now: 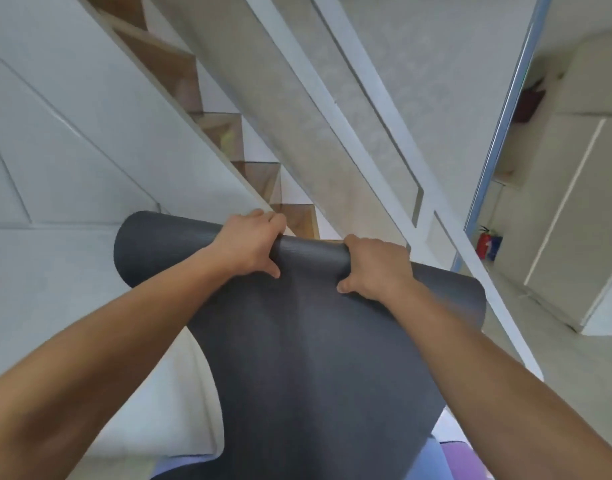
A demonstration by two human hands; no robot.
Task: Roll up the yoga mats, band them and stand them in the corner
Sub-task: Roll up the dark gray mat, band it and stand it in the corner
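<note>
A dark grey yoga mat (308, 358) hangs in front of me, lifted by its top edge, which curls over into a loose fold. My left hand (249, 244) grips that edge left of centre, fingers curled over the top and thumb underneath. My right hand (377, 268) grips the same edge a little to the right in the same way. The mat's two upper corners droop outward past each hand. Its lower part runs down out of view. At the bottom right a strip of purple mat (457, 459) lies on the floor.
A white staircase with wooden treads (256, 168) rises ahead on the left. A white slanted railing (366, 126) crosses the middle. White cabinets (574, 202) line the right wall, with a red fire extinguisher (484, 242) on the floor beside them.
</note>
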